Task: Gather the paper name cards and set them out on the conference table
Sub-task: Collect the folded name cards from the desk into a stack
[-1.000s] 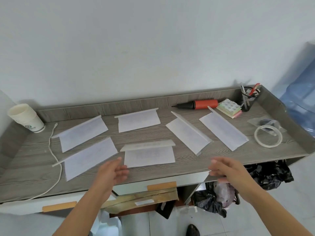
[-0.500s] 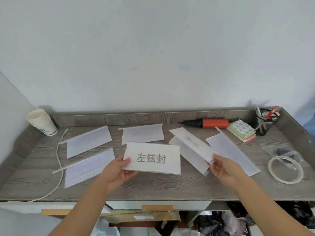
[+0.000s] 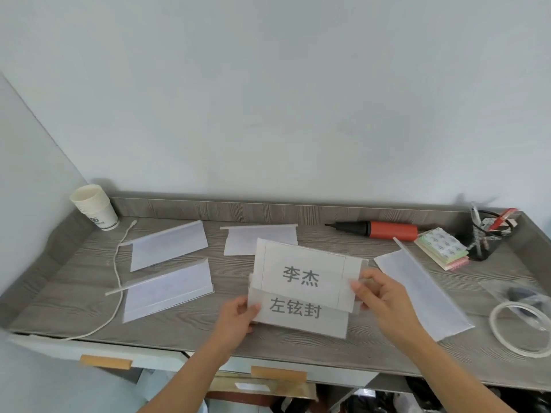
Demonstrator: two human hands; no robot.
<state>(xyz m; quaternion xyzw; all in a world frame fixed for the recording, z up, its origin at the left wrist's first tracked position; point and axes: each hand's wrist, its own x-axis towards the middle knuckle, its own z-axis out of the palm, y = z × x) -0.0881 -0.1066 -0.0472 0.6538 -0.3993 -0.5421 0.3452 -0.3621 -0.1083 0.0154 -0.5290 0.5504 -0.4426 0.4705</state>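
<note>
Two white paper name cards with black characters are held above the grey wooden desk [image 3: 190,323]. My left hand [image 3: 235,318] grips the lower card [image 3: 301,315] at its left edge. My right hand [image 3: 378,293] pinches the upper card [image 3: 304,275] at its right edge and holds it overlapping the lower one. Several more folded cards lie face down on the desk: two at the left [image 3: 168,244] [image 3: 168,289], one at the back centre [image 3: 259,238], one at the right [image 3: 423,290].
A stack of paper cups [image 3: 95,208] stands at the back left with a white cord [image 3: 117,281] beside it. A red and black pump [image 3: 378,229], sticky notes [image 3: 442,247], a pen holder [image 3: 489,234] and a tape roll [image 3: 520,329] occupy the right side. Drawers lie below the desk edge.
Each hand has picked up a card from the desk. My right hand has brought its card over to the left, on top of the card held by my left hand.
</note>
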